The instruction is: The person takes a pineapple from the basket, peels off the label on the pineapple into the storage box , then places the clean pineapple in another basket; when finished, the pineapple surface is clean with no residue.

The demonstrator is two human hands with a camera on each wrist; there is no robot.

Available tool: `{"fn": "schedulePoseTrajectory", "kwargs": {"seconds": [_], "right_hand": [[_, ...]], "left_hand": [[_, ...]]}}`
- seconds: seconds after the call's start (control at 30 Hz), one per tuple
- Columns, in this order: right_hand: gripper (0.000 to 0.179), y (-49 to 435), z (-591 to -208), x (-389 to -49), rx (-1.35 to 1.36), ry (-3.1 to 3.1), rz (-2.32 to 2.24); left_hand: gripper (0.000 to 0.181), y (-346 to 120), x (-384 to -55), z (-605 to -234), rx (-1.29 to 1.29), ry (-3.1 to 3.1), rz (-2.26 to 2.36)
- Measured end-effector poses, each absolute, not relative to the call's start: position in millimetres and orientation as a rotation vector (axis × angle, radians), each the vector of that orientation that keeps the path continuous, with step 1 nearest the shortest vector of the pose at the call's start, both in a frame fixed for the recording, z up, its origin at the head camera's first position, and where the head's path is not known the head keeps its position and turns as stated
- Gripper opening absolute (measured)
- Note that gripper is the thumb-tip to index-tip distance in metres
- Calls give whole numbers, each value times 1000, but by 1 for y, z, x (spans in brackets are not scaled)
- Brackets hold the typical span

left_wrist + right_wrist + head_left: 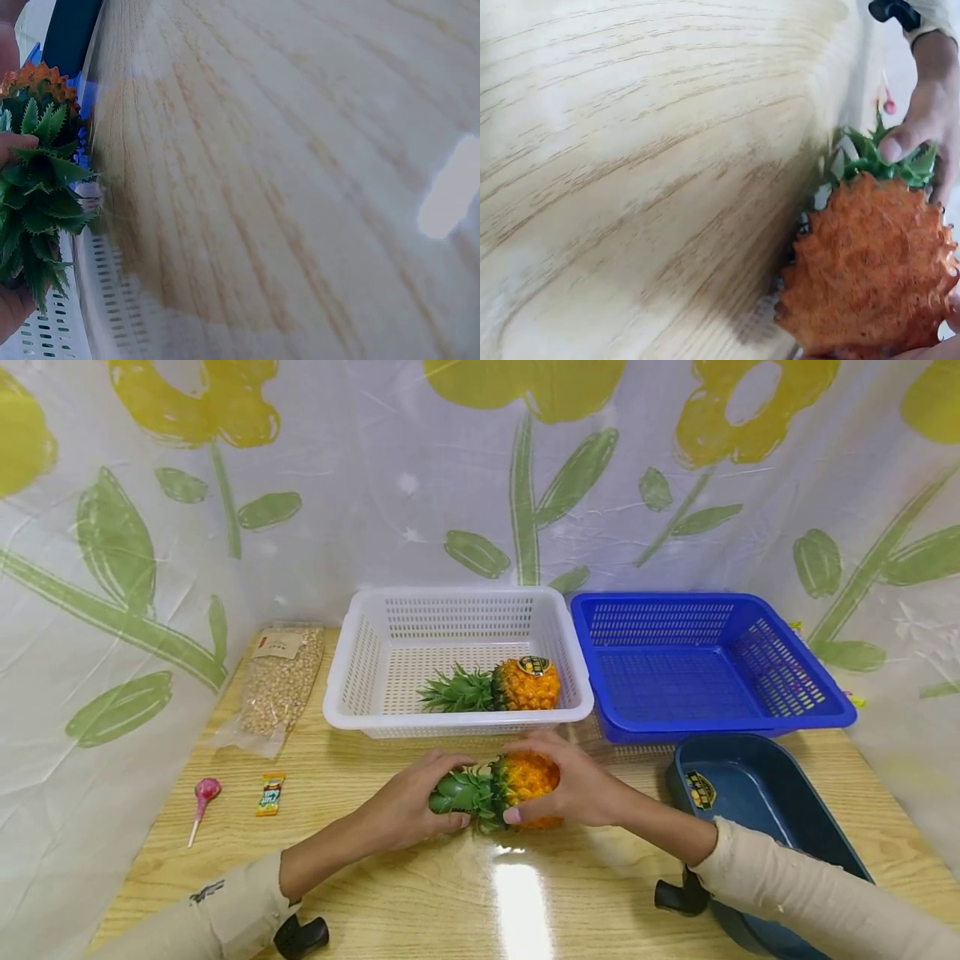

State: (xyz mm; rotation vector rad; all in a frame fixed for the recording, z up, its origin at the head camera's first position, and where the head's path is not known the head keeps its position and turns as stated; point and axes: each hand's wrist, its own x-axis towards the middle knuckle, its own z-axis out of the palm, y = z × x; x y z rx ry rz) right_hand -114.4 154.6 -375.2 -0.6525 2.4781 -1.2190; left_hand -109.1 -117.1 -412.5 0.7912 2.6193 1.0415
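A pineapple (pixel 528 781) lies sideways between both hands, in front of the white basket, its leafy crown to the left. My left hand (pixel 408 802) grips the green crown (pixel 45 187), thumb on the near side and fingers on the far side. The orange body (pixel 870 262) is held by my right hand (pixel 577 781), its thumb along the near side. Inside the white basket (pixel 457 721) lies a second pineapple (pixel 528 685) with a dark label on it, its crown also to the left.
A blue basket (pixel 712 724) stands right of the white one. A dark teal tub (pixel 757 777) with a label sits under my right forearm. On the left are a bag of grains (pixel 277 685), a lollipop (pixel 206 790) and a small yellow-green packet (pixel 271 794). A flowered curtain (pixel 360 485) surrounds the table.
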Motion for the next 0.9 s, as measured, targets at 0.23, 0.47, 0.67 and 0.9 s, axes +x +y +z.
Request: {"fn": "schedulePoseTrajectory", "kwargs": {"seconds": [0.23, 0.47, 0.67, 0.9], "right_hand": [[83, 149, -379, -115, -610, 2516, -1119], [83, 151, -379, -115, -629, 2511, -1093], [77, 153, -380, -117, -782, 2553, -1032], [71, 153, -382, -118, -852, 2569, -995]], "left_hand": [[69, -117, -109, -413, 787, 2618, 1046], [69, -117, -110, -413, 786, 2620, 1037], [69, -118, -110, -412, 783, 2615, 1037], [70, -118, -110, -413, 825, 2630, 1022]]}}
